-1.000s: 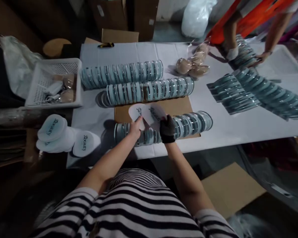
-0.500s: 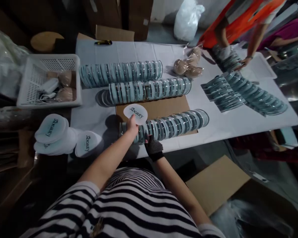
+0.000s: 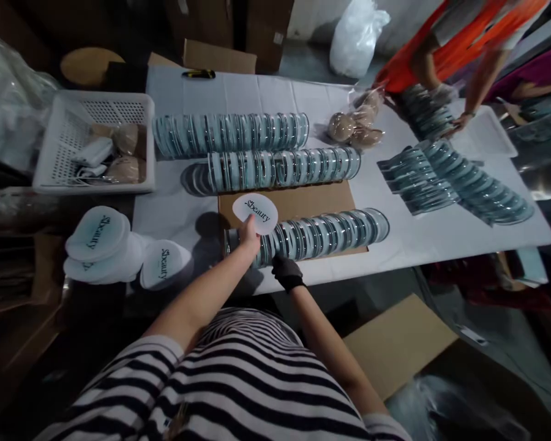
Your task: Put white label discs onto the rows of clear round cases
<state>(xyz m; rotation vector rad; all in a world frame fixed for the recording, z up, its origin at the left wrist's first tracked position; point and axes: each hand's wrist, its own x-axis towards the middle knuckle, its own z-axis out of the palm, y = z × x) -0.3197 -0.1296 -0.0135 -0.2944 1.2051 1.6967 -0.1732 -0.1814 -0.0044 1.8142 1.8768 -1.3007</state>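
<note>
My left hand (image 3: 250,234) is closed on the lower edge of a white rounded card (image 3: 256,212) printed "Sbeauty". The card is held face up, over the left end of the front row of clear, glossy round cases (image 3: 330,234). In a dark glove, my right hand (image 3: 287,272) is at the near side of this row, its fingers curled against the cases; what they grip is hidden. Under the row lies a flat cardboard sheet (image 3: 303,201). More printed white cards (image 3: 97,234) are piled at the table's left, with a smaller stack (image 3: 164,264) beside them.
Two more rows of cases, a middle row (image 3: 284,168) and a back row (image 3: 232,133), lie farther off. A white basket (image 3: 46,165) holds beige cups. Bagged beige cups (image 3: 342,127) lie at the back. A co-worker in orange (image 3: 463,49) handles cases at right.
The view has shifted slightly. My right hand has turned, so its fingers show less against the front row. My left hand still holds the card over the row.
</note>
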